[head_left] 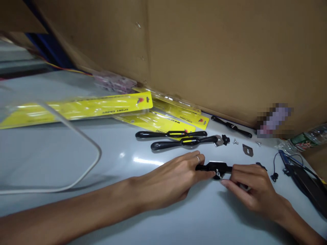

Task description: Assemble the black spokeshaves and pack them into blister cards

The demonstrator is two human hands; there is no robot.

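Note:
A black spokeshave [220,167] with a pale blade edge is held level between my hands, just above the grey table [114,217]. My left hand [182,172], a ring on one finger, is closed round its left handle, the thumb near a silver wing screw [218,173]. My right hand [252,185] is closed on the right handle, thumb and fingertip close to the screw. Behind them lie two black spokeshave bodies [159,145], a loose blade [247,150], a black cap [226,139] and small wing screws [235,141].
Yellow spokeshave packages [102,108] lie at the back left, with a white cable [94,139] in front. Another black spokeshave body [231,126] rests by the cardboard wall [204,58]. At right are a plastic bottle [304,141] and a black pouch-like item [309,185].

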